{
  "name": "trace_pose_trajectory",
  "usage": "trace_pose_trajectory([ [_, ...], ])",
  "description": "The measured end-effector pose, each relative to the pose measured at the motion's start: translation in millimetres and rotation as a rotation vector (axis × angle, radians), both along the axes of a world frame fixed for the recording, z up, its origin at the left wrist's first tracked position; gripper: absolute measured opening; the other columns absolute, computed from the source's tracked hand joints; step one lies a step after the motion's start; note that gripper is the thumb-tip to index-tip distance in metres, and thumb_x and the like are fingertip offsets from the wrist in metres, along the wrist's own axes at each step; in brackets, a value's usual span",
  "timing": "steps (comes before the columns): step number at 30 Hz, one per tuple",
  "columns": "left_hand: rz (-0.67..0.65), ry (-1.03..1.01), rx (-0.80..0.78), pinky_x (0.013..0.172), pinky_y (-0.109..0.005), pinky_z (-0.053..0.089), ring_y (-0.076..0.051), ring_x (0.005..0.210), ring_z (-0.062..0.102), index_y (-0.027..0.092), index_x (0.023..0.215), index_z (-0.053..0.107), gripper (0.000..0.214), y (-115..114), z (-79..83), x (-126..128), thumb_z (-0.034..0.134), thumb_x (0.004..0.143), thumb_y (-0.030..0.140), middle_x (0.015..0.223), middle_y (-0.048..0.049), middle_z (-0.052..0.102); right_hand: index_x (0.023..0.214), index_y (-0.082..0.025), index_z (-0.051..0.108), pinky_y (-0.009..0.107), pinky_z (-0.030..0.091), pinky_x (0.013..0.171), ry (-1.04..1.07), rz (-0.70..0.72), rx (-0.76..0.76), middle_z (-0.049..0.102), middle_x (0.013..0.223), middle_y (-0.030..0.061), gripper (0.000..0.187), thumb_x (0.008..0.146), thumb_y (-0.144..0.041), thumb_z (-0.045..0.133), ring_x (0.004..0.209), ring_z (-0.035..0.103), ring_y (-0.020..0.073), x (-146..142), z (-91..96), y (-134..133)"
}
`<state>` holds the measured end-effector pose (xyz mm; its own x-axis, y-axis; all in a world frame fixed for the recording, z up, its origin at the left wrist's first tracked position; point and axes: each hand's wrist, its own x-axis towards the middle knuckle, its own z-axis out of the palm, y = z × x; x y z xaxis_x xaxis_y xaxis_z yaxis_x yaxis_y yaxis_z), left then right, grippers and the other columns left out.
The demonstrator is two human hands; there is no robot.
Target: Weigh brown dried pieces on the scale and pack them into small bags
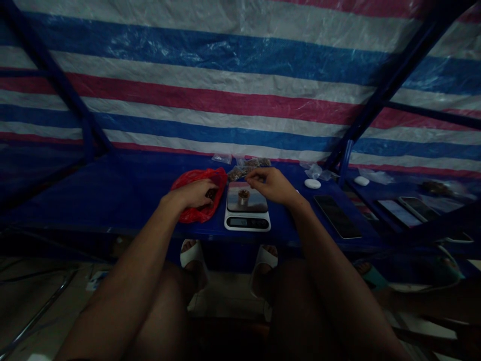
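Note:
A white digital kitchen scale [247, 223] stands on the blue table in front of me. On its shiny plate is a small cup [243, 201] filled with tiny brownish pieces. My right hand [269, 183] is above the plate's back right corner, thumb and fingertips pinched together; whatever they hold is too small to make out. To the left of the scale lies a red plastic bag [195, 216], its mouth spread. My left hand [196, 193] reaches into it, thumb and fingers apart around small dark pieces [211, 194] inside.
Clear bags of small brownish pieces [251, 164] lie behind the scale. A white earbud case [312, 184] and a dark phone [337, 216] are to the right. More phones rest on the adjoining table. Blue metal bars [347, 155] and a striped tarp [225, 100] border the workspace.

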<state>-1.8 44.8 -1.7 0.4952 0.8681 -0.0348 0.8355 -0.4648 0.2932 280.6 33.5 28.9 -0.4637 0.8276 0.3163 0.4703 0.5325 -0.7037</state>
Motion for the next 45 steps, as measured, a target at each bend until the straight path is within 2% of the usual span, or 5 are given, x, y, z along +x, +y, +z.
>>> trace_pose_trajectory([
  [8, 0.018, 0.028, 0.048, 0.086, -0.027, 0.054, -0.021, 0.096, 0.076, 0.022, 0.108, 0.081, 0.030, 3, 0.2, -4, 0.061, 0.087, 0.015, 0.110, -0.0069, 0.083, 0.092, -0.014, 0.078, 0.033, 0.052, 0.077, 0.022, -0.022, -0.023, 0.078, 0.090, 0.0088, 0.023, 0.089, -0.029, 0.060, 0.083, 0.068, 0.0211, 2, -2.6, -1],
  [19, 0.039, -0.135, 0.070, 0.084, -0.028, 0.056, -0.020, 0.086, 0.077, 0.027, 0.096, 0.086, 0.021, -16, 28.7, -8, 0.068, 0.086, 0.021, 0.099, -0.0019, 0.085, 0.091, -0.016, 0.077, 0.034, 0.052, 0.079, 0.021, -0.022, -0.034, 0.078, 0.092, 0.0082, 0.021, 0.090, -0.028, 0.060, 0.084, 0.069, 0.0202, 4, -5.0, 1],
  [26, -0.006, -0.315, 0.135, 0.098, -0.033, 0.055, -0.023, 0.103, 0.076, 0.026, 0.111, 0.084, 0.025, -30, 43.3, 23, 0.065, 0.095, 0.031, 0.114, -0.0034, 0.082, 0.096, -0.015, 0.079, 0.033, 0.050, 0.076, -0.002, -0.031, -0.045, 0.075, 0.088, 0.0082, 0.025, 0.091, -0.031, 0.061, 0.079, 0.066, 0.0198, 6, -4.6, 3],
  [33, -0.215, -0.407, 0.115, 0.097, -0.032, 0.056, -0.023, 0.106, 0.075, 0.021, 0.111, 0.083, 0.024, -28, 36.6, 66, 0.063, 0.097, 0.024, 0.113, -0.0068, 0.082, 0.093, -0.014, 0.079, 0.031, 0.050, 0.075, 0.018, -0.001, -0.034, 0.077, 0.089, 0.0078, 0.023, 0.090, -0.027, 0.059, 0.080, 0.068, 0.0195, 2, -5.1, 2],
  [45, -0.192, -0.438, 0.035, 0.096, -0.032, 0.057, -0.023, 0.105, 0.076, 0.025, 0.119, 0.081, 0.029, -23, 28.3, 62, 0.066, 0.095, 0.024, 0.117, -0.0045, 0.082, 0.102, -0.017, 0.082, 0.031, 0.053, 0.078, -0.098, 0.073, -0.076, 0.082, 0.097, 0.0073, 0.023, 0.089, -0.025, 0.065, 0.086, 0.072, 0.0201, 12, -6.2, 0],
])
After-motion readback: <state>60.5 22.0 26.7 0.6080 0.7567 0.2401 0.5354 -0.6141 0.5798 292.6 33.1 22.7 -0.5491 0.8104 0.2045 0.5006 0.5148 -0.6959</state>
